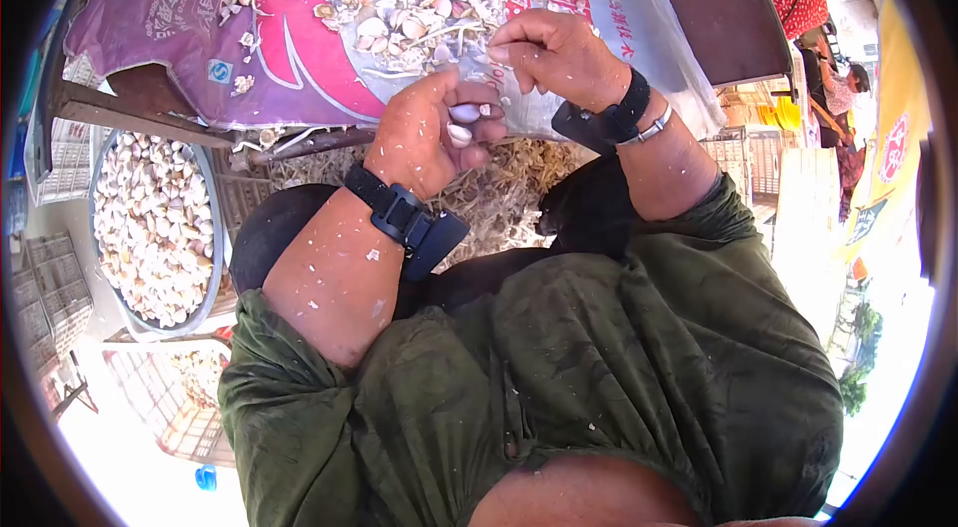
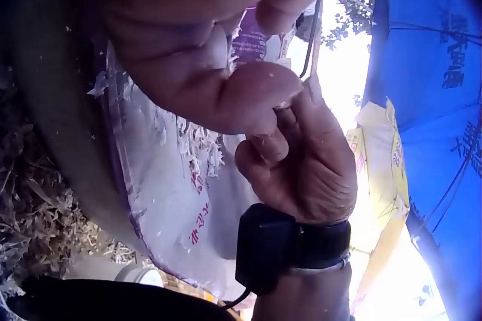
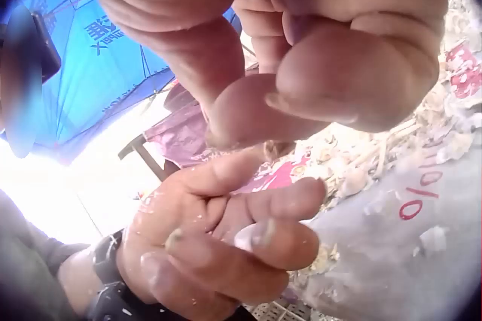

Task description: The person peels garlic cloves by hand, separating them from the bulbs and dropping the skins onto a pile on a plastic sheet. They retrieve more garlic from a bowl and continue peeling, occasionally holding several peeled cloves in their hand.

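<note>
My left hand [image 1: 419, 133] holds pale garlic cloves [image 1: 460, 134] against its curled fingers, in front of the table edge. Close by on the right, my right hand [image 1: 569, 58] has its thumb and forefinger tips together above the sacking. The right wrist view shows a whitish clove [image 3: 247, 237] among the curled fingers of the left hand [image 3: 218, 238], under the bent fingers of the right hand [image 3: 324, 57]. A small brownish bit [image 3: 279, 148] shows below the right fingertips; whether they pinch it, I cannot tell. Loose cloves and skins [image 1: 409, 3] lie heaped beyond both hands.
Purple and white printed sacking [image 1: 299, 58] covers the table. A round tub [image 1: 218, 228] full of cloves stands at the left, with a plastic crate [image 1: 150, 397] below it. Dry husks [image 1: 499, 188] lie under the table edge. Other people [image 1: 838, 93] are at the far right.
</note>
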Motion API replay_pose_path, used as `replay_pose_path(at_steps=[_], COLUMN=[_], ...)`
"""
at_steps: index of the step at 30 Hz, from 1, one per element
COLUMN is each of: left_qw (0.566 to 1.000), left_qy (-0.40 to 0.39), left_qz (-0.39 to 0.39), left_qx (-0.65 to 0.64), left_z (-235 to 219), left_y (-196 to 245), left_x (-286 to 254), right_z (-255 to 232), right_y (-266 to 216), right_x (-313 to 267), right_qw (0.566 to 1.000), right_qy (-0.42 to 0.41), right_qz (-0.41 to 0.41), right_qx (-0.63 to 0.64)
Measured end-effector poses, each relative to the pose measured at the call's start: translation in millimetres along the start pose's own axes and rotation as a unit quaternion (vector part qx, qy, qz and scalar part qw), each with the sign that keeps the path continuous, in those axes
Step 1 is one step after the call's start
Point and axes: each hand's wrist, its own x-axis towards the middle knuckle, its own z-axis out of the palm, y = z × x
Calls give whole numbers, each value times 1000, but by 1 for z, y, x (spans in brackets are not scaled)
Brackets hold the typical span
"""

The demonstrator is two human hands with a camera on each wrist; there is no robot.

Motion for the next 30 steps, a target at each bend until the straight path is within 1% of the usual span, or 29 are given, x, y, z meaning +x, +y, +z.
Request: replay_pose_path(at_steps=[1, 3, 4, 5, 7, 8, 9, 10, 11, 13, 14, 15, 16, 17, 18, 19, 20, 21, 22, 23, 24, 25, 26, 27, 29, 30], left_qw=[1000, 1000, 999, 999, 999, 999, 999, 998, 998, 997, 997, 997, 997, 997, 997, 996, 996, 996, 995, 995, 993, 991, 991, 990, 989, 991], left_qy=[9, -1, -12, -11, 1, 3, 9, 15, 16, 10, 11, 12, 11, 9, 9, 9, 7, 11, 14, 11, 8, 5, 4, 0, 0, -7], left_qz=[-1, 11, 23, 22, 9, 9, 14, 18, 17, 29, 29, 30, 31, 31, 35, 39, 40, 40, 39, 41, 52, 62, 62, 67, 74, 69], left_qx=[8, 20, 33, 33, 41, 41, 47, 53, 51, 64, 64, 65, 66, 68, 74, 79, 80, 82, 85, 86, 101, 117, 118, 124, 132, 113], left_z=[-2, -9, -11, -11, -9, -9, -7, -6, -6, -6, -7, -8, -8, -8, -9, -9, -9, -8, -7, -6, -6, -6, -5, -4, -4, -4], left_y=[0, -1, 0, 2, 8, 11, 12, 13, 14, 15, 15, 15, 15, 15, 14, 13, 12, 12, 11, 10, 9, 8, 7, 7, 5, 3], left_x=[1, 4, 5, 6, 4, 3, 3, 2, 2, 2, 2, 3, 3, 3, 3, 3, 3, 2, 2, 2, 2, 2, 2, 2, 2, 2], right_z=[-3, -14, -20, -22, -22, -25, -26, -27, -24, -20, -20, -22, -25, -27, -32, -36, -41, -48, -70, -68, -61, -56, -53, -49, -37, -30], right_y=[10, 35, 51, 55, 62, 69, 76, 83, 76, 62, 53, 59, 69, 70, 70, 69, 65, 63, 117, 108, 92, 78, 70, 61, 43, 35], right_x=[10, 35, 51, 65, 89, 100, 109, 113, 113, 111, 101, 99, 94, 89, 84, 79, 73, 66, 70, 63, 51, 41, 35, 27, 15, 10], right_qw=[1000, 991, 986, 987, 957, 957, 895, 789, 790, 820, 775, 775, 831, 878, 877, 930, 965, 982, 998, 998, 988, 954, 952, 952, 918, 910], right_qy=[-1, 83, 88, 88, 107, 106, 37, -34, -36, -51, -88, -88, -36, 17, 19, 15, 11, 8, -60, -58, -35, -11, -29, -28, -88, -105], right_qz=[0, -35, -32, -31, 51, 51, -44, -138, -138, -45, -69, -68, -35, -2, -1, 49, 98, 145, 10, 9, 66, 120, 102, 102, 54, 39], right_qx=[0, -94, -135, -134, -265, -264, -442, -597, -597, -569, -622, -623, -554, -479, -480, -365, -243, -117, -3, -5, 136, 275, 286, 288, 383, 399])
